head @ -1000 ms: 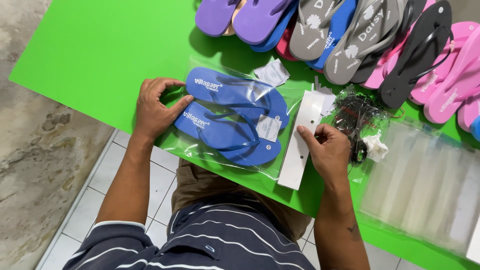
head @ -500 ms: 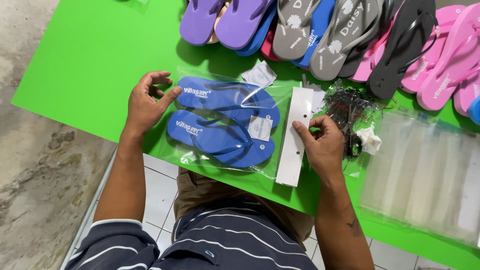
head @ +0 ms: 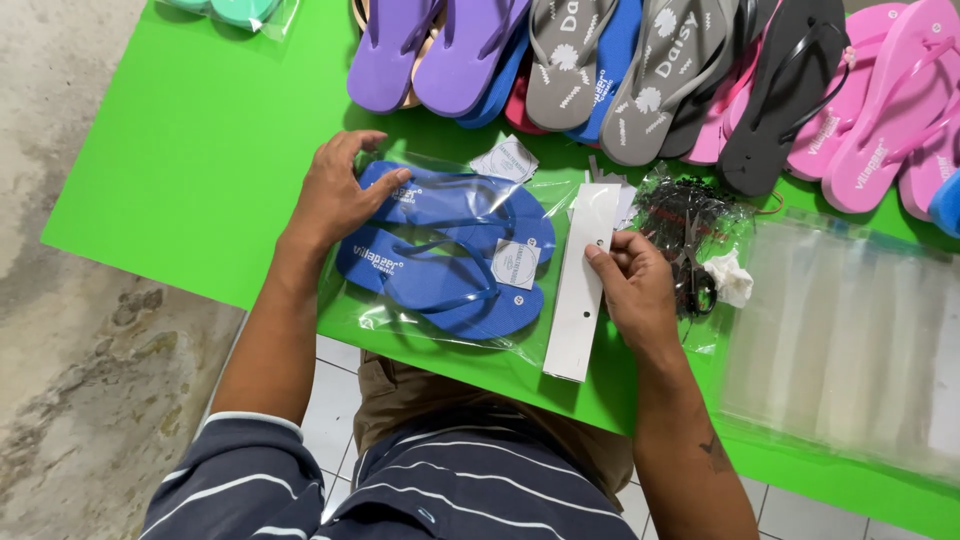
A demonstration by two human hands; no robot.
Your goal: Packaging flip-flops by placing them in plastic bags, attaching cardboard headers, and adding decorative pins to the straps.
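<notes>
Seated at the green table (head: 180, 150), the right hand (head: 635, 290) pinched a white card strip (head: 582, 280), long axis running away from the body. Just leftward, the left hand (head: 335, 195) pressed flat, fingers spread, on bagged blue flip-flops (head: 450, 250) lying crosswise; assorted flip-flops (head: 640, 70) lined the far edge.

Along the far edge of the green table (head: 200, 150) lies a row of flip-flops, purple (head: 440, 45), grey (head: 610, 70), black (head: 785, 95) and pink (head: 880, 100), with a bag of black ties (head: 685, 215) and a stack of clear plastic bags (head: 850, 340) nearer, above a tiled floor (head: 330, 410).
</notes>
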